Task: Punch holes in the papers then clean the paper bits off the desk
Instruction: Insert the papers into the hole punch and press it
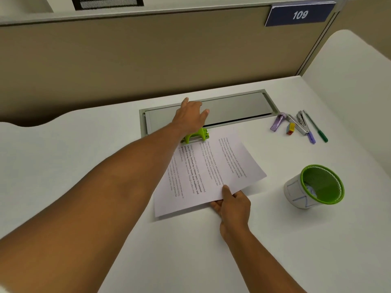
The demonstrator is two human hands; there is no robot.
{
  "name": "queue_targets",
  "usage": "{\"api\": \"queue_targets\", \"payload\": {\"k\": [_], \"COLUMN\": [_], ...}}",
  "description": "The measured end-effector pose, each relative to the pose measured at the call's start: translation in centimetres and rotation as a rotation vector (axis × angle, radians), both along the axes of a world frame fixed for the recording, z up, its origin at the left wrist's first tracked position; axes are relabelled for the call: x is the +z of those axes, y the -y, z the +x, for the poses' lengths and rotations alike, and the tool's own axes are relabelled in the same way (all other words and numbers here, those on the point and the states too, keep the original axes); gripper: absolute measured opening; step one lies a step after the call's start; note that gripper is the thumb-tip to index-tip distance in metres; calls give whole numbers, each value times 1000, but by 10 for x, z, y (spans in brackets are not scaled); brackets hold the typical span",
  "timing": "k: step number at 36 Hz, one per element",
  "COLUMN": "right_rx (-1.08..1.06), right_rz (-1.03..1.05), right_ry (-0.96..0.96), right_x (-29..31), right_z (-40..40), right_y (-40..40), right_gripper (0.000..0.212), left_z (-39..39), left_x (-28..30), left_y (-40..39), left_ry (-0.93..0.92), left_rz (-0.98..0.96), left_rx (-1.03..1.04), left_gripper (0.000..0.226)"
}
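Two bare forearms, no sleeves, watch or rings visible; left hand (191, 117), right hand (232, 205); short plain nails.

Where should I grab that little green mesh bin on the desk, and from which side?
Grip the green mesh bin around its white outer wall, coming from the right. It is tilted with its open mouth facing up and right, its wall is round and bare, and nothing stands on that side. The right hand is nearest but holds the papers.

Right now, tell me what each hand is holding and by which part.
The right hand pinches the papers at their near edge, thumb on top. The left hand presses flat on the green hole punch, fingers straight, holding nothing.
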State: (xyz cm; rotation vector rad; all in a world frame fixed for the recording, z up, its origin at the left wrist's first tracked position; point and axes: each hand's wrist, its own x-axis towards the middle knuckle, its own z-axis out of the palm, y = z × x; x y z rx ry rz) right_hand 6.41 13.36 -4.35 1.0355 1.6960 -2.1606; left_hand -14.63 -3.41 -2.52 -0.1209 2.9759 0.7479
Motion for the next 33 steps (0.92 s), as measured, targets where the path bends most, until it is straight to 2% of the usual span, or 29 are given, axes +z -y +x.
{"api": "queue_targets", "payload": {"k": [16, 29, 33], "right_rx": [12, -8, -2], "right_rz": [-8, -26, -37], "right_ry": [-28, -23, -27], "right_x": [-5, -3, 0], "right_z": [-2, -2, -1], "right_y": [-1, 0, -1], "right_gripper": [12, 12, 12], "left_z": [-21, -20, -24], "left_x": [-22, -38, -44], "left_y": [-8, -9, -7], "left_ry": [21, -84, -10], "left_rz": [-138, -241, -244], "left_rx": [69, 61, 52], "left_gripper": [58, 58, 62]}}
